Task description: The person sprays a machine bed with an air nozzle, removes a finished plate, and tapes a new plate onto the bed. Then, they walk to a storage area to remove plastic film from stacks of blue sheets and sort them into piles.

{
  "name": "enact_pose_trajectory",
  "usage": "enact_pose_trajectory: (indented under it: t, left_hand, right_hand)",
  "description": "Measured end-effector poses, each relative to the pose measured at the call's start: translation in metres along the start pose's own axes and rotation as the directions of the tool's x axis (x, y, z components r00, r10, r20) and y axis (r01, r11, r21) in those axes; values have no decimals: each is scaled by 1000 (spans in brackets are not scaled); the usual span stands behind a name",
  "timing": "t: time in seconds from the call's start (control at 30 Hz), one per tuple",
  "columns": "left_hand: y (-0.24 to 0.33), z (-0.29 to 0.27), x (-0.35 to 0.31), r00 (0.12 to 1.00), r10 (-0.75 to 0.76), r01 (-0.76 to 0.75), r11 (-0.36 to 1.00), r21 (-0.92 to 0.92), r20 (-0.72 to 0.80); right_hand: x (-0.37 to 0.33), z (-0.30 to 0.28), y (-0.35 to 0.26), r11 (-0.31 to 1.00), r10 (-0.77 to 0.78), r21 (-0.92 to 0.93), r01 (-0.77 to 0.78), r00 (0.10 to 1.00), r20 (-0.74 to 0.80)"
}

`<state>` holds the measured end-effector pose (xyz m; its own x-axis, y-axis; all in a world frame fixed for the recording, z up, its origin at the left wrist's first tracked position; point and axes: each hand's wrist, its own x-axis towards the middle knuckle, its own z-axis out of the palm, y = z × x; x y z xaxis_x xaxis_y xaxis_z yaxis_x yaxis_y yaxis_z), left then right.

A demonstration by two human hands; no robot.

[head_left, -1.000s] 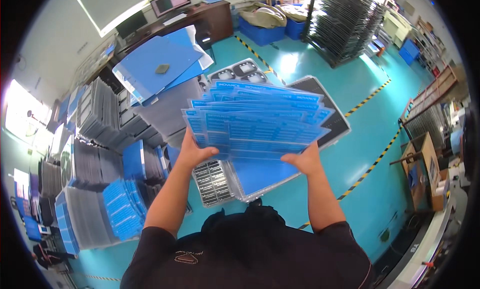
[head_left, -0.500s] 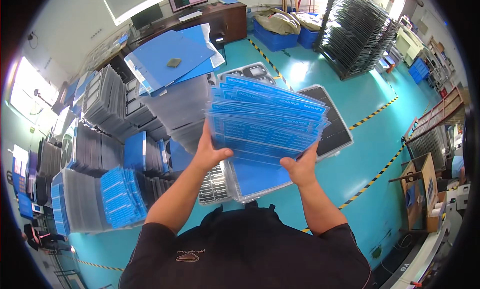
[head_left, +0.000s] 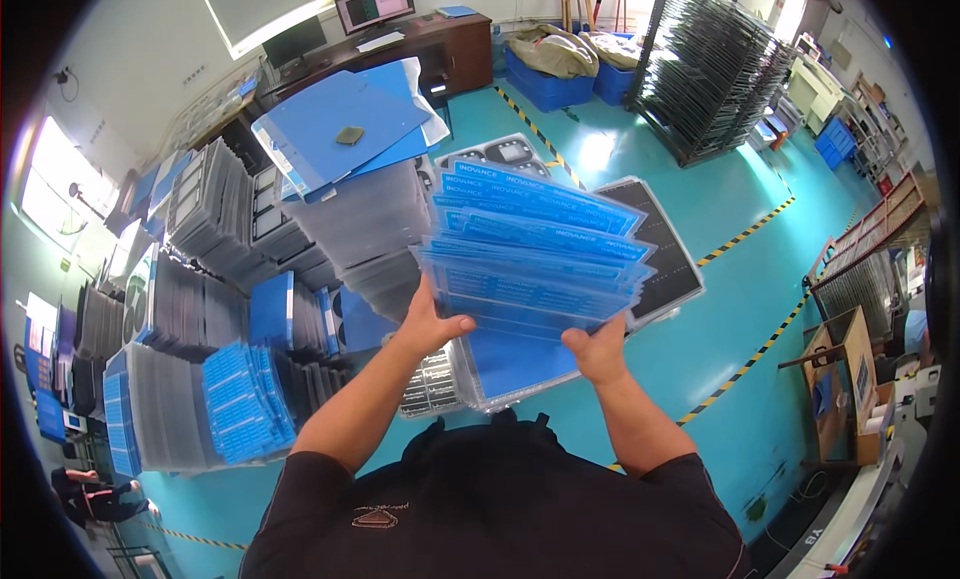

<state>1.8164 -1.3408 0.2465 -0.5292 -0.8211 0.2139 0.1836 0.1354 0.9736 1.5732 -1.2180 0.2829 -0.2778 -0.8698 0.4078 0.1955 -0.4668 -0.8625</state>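
Observation:
A thick bundle of blue printed plastic sheets (head_left: 535, 264) is held up in front of me, its sheets fanned unevenly along the far edges. My left hand (head_left: 432, 324) grips the near left corner, thumb on the near face and fingers hidden behind. At the near right corner my right hand (head_left: 598, 347) closes on the same bundle in the same way. Below the sheets lies a stack with a plain blue top sheet (head_left: 515, 364). Beside it, a dark panel (head_left: 650, 229) in a clear sleeve sticks out to the right.
Tall stacks of clear-sleeved sheets (head_left: 365, 224) stand close on the left, one topped by blue boards (head_left: 340, 114). More blue printed sheets (head_left: 248, 399) lean at lower left. A black drying rack (head_left: 710, 79) rises at the far right. Yellow-black tape (head_left: 750, 359) marks the floor.
The sheets in the bundle have shifted against each other, so the fan at the far edge is spread wider. Both hands still hold the near corners. A person at the far left has moved slightly.

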Motion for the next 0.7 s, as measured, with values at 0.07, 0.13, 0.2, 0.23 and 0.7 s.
enact_pose_trajectory:
  t: [0.07,0.13,0.2,0.23,0.7]
  left_hand:
    - [6,2,5,999,-6,5,1000,9,33]
    - [23,-3,5,992,-75,74,997,6,100]
    - [52,-4,15,997,-7,10,999,-37,74]
    - [72,-3,20,998,54,-51,995,-81,41]
    - [219,71,77,782,199,-597,-30,801,590]
  right_hand:
    - [3,-12,-2,999,27,-43,-27,1000,14]
    - [8,-12,-10,995,54,-81,-51,998,30]
    - [16,0,-28,997,-24,77,30,997,-72]
    - [18,2,-27,997,-27,76,33,997,-75]
    - [40,1,-73,924,-320,-254,287,942,-98]
